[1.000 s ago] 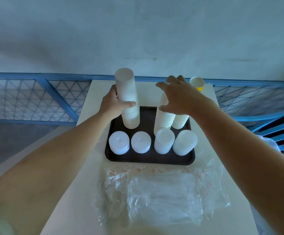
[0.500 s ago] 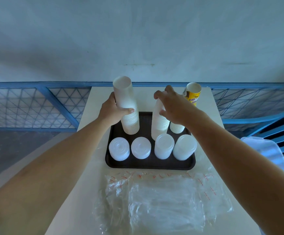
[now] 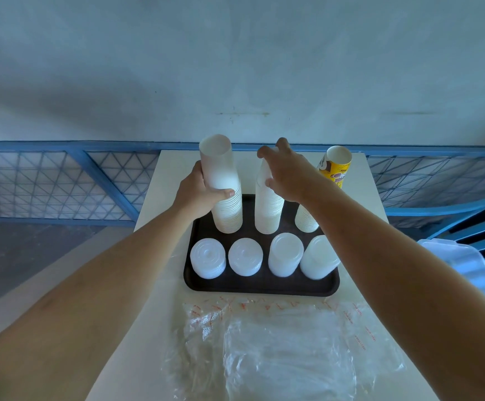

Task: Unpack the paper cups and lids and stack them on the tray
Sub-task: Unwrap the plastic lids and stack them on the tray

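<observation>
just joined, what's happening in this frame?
A person is arranging paper cups on a dark tray. The left hand grips the left cup stack; the right hand holds the middle cup stack near its top. A shorter cup stack stands to the right, with four lid stacks in the front row. Plastic bags lie on the table nearer the person.

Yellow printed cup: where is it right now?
Head view: the yellow printed cup is near the table's far-right corner, just right of the right hand and above the rightmost cup stack on the tray; the forearm hides its base.
</observation>
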